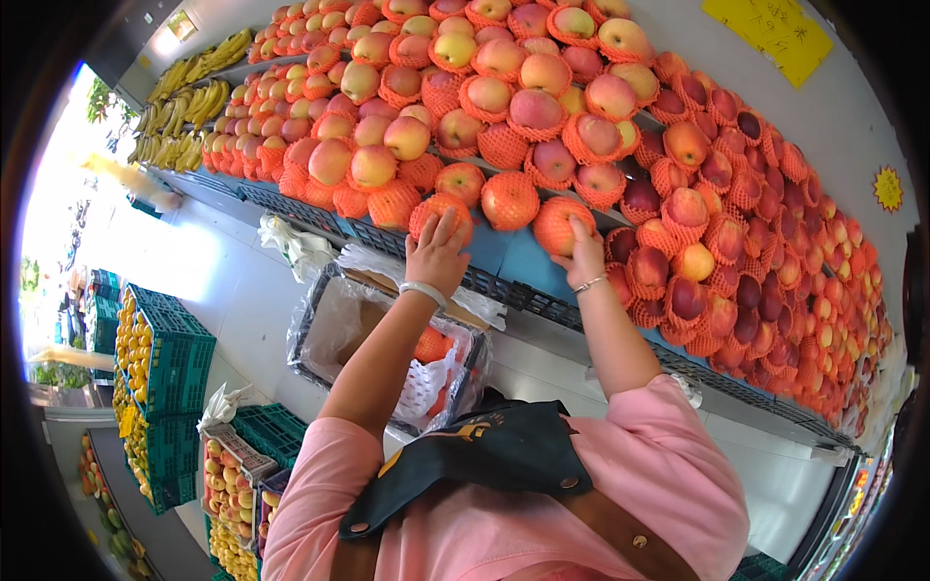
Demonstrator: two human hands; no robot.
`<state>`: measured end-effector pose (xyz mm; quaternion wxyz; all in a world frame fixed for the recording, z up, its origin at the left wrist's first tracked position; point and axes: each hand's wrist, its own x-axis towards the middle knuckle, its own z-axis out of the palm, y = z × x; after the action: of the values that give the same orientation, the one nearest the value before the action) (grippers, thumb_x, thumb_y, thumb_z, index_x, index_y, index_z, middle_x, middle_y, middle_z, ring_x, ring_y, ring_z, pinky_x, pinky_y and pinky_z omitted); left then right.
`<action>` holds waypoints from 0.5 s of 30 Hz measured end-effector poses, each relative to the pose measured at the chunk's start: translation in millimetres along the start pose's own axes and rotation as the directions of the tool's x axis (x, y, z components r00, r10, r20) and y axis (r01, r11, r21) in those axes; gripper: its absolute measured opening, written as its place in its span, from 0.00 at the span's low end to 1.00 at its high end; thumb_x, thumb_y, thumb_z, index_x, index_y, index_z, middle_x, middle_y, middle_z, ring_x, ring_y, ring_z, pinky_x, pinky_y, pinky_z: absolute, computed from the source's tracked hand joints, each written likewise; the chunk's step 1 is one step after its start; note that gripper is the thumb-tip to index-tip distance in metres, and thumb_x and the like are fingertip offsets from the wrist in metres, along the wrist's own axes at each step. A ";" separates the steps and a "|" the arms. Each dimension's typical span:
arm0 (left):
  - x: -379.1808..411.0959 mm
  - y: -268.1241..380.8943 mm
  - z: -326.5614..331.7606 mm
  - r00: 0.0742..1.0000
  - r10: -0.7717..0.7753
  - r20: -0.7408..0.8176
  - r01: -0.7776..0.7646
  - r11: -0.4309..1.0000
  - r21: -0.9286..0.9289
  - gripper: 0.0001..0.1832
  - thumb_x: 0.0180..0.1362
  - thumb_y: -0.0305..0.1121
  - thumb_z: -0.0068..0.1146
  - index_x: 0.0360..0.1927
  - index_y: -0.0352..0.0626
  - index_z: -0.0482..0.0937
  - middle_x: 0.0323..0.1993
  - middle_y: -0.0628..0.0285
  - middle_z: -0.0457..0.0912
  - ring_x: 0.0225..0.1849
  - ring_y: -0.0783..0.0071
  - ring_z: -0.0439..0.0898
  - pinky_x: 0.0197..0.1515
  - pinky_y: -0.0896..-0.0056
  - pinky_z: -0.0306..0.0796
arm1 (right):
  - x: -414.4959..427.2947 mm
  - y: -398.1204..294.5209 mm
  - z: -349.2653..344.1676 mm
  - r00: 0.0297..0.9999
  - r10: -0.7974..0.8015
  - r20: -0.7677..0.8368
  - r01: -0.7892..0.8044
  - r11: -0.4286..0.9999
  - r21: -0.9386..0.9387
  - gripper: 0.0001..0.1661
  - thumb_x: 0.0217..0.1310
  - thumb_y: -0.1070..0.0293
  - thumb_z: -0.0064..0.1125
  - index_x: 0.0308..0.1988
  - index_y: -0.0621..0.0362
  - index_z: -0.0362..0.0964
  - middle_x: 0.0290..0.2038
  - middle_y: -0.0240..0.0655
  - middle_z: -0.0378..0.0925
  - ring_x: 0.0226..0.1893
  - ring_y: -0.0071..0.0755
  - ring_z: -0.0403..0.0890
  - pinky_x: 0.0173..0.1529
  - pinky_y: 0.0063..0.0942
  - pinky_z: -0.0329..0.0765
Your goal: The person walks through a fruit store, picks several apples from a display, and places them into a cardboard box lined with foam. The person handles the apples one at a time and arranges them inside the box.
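My left hand (438,250) rests with spread fingers on an apple in an orange foam net (436,210) at the front edge of the fruit shelf. To its right, my right hand (581,254) has its thumb and fingers around the side of another netted apple (558,224); whether it bears the fruit's weight I cannot tell. Between the hands sits a further netted apple (510,200), touched by neither. Blue shelf lining (508,256) shows in front of it. Behind are piled rows of red and yellow apples (536,110), many in foam nets.
Below the shelf's black plastic edge (534,298) stands a plastic-lined crate (320,312) holding some fruit and white foam netting (425,385). Dark red fruit (686,298) is heaped at right, bananas (207,102) lie at upper left. Green crates (178,356) of yellow fruit stand at left.
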<state>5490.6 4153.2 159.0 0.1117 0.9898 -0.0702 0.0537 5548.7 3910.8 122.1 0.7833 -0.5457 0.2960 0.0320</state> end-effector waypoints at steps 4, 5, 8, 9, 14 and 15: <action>-2.5 -8.3 7.7 0.996 0.049 -0.073 -0.053 0.997 -0.048 0.29 0.51 0.40 0.53 0.60 0.57 0.65 0.67 0.65 0.54 0.66 0.60 0.55 0.61 0.43 0.54 | 3.7 14.1 15.7 0.982 -0.188 -0.020 0.182 0.970 -0.160 0.33 0.53 0.48 0.59 0.51 0.59 0.61 0.45 0.40 0.73 0.42 0.39 0.76 0.39 0.40 0.75; -1.3 -12.4 9.0 0.993 0.066 -0.094 -0.073 0.995 -0.070 0.29 0.51 0.40 0.53 0.60 0.57 0.65 0.67 0.65 0.55 0.66 0.61 0.55 0.61 0.44 0.54 | 18.4 17.7 10.2 0.961 -0.277 -0.004 0.268 0.933 -0.242 0.32 0.54 0.48 0.58 0.49 0.61 0.64 0.44 0.41 0.74 0.42 0.39 0.76 0.41 0.38 0.75; -13.0 -30.6 1.6 0.943 0.105 -0.316 -0.214 0.917 -0.337 0.22 0.51 0.32 0.52 0.53 0.48 0.72 0.57 0.58 0.68 0.57 0.57 0.67 0.57 0.55 0.61 | 10.5 14.7 -0.2 0.913 -0.408 -0.002 0.367 0.823 -0.434 0.31 0.58 0.47 0.53 0.45 0.67 0.70 0.42 0.42 0.76 0.43 0.36 0.76 0.48 0.31 0.70; -22.3 -37.4 -5.7 0.921 0.076 -0.381 -0.246 0.873 -0.421 0.21 0.51 0.30 0.52 0.51 0.47 0.73 0.54 0.57 0.70 0.55 0.56 0.69 0.56 0.57 0.62 | 4.6 10.6 -0.4 0.933 -0.358 0.043 0.349 0.868 -0.354 0.33 0.58 0.46 0.52 0.49 0.66 0.68 0.45 0.42 0.75 0.45 0.35 0.75 0.50 0.30 0.70; -119.6 -114.7 50.7 0.914 -0.307 -0.266 0.129 0.839 -0.529 0.17 0.50 0.28 0.53 0.46 0.44 0.75 0.47 0.55 0.74 0.49 0.53 0.71 0.52 0.59 0.65 | 27.9 14.1 -17.4 0.954 -0.287 -0.083 0.218 0.859 -0.463 0.34 0.58 0.43 0.51 0.51 0.61 0.62 0.41 0.33 0.71 0.41 0.24 0.71 0.43 0.18 0.66; -149.8 -138.1 76.3 0.931 -0.336 -0.143 0.219 0.828 -0.517 0.17 0.50 0.29 0.53 0.46 0.44 0.75 0.48 0.54 0.74 0.50 0.53 0.71 0.52 0.59 0.65 | 27.7 11.5 -15.5 0.937 -0.339 -0.082 0.262 0.839 -0.476 0.31 0.59 0.44 0.50 0.49 0.60 0.63 0.42 0.33 0.70 0.41 0.24 0.70 0.44 0.19 0.65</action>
<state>5370.9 4288.0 37.2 0.3739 0.9151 0.0771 0.1301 5560.6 3894.4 95.1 0.6007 -0.7552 0.2536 -0.0676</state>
